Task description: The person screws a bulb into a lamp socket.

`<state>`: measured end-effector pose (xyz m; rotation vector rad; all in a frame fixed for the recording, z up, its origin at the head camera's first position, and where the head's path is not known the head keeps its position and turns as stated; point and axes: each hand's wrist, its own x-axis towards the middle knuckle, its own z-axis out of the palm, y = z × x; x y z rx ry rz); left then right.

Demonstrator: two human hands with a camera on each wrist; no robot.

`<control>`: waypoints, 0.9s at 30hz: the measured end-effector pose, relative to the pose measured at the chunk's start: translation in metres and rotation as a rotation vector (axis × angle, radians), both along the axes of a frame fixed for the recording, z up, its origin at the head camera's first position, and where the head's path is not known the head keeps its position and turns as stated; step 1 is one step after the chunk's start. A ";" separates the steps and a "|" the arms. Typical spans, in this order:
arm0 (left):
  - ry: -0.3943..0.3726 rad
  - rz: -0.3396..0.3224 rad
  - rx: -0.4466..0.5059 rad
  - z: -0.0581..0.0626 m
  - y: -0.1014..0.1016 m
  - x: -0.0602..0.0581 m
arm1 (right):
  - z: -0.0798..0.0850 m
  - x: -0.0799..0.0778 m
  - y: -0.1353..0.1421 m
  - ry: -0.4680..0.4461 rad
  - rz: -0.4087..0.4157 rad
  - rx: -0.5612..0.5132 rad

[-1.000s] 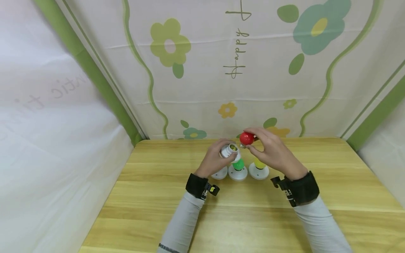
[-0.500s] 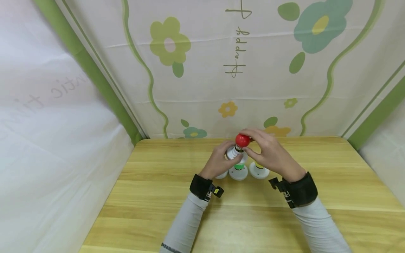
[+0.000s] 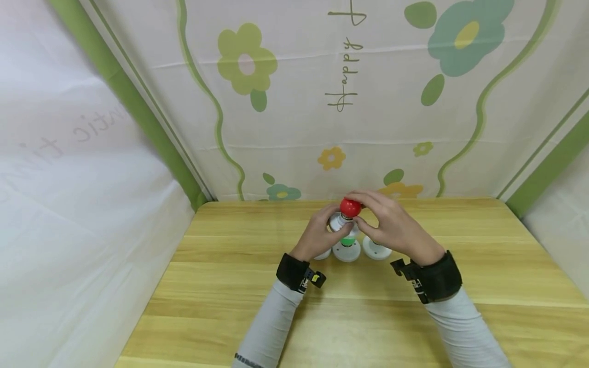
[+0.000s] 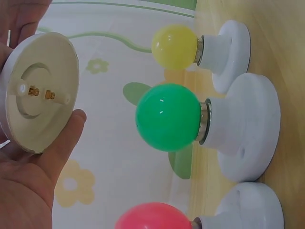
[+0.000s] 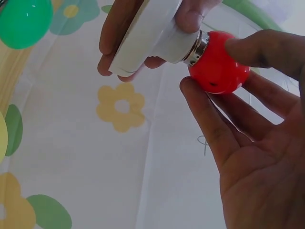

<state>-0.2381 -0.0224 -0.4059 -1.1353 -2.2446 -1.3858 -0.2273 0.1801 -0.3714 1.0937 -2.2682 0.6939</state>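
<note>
My left hand [image 3: 317, 232] grips a white lamp socket [image 4: 45, 95] by its round base, lifted above the table; its underside shows two brass contacts in the left wrist view. Between the fingers and thumb of my right hand [image 3: 393, 227] is a red light bulb [image 5: 220, 64]. The bulb's metal cap sits at the socket's mouth, partly inside it. Below stand a green bulb [image 4: 169, 117], a yellow bulb [image 4: 175, 46] and a pinkish-red bulb [image 4: 155, 217], each in a white socket on the table.
The wooden table [image 3: 230, 306] spreads out in front and to both sides. Behind it hangs a white cloth wall [image 3: 294, 122] with printed flowers. The three standing sockets form a row, close under the hands.
My right hand has brought the red bulb left and down onto the socket's mouth. The left hand has shifted slightly right with the socket. In the last half second the bulb has sunk a little.
</note>
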 end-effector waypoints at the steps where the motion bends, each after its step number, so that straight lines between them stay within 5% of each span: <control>1: 0.000 0.001 0.004 0.000 0.000 0.000 | 0.000 0.000 0.000 0.001 -0.001 -0.001; 27: 0.046 -0.018 0.037 0.002 0.002 0.004 | 0.000 0.000 -0.004 -0.017 -0.052 -0.014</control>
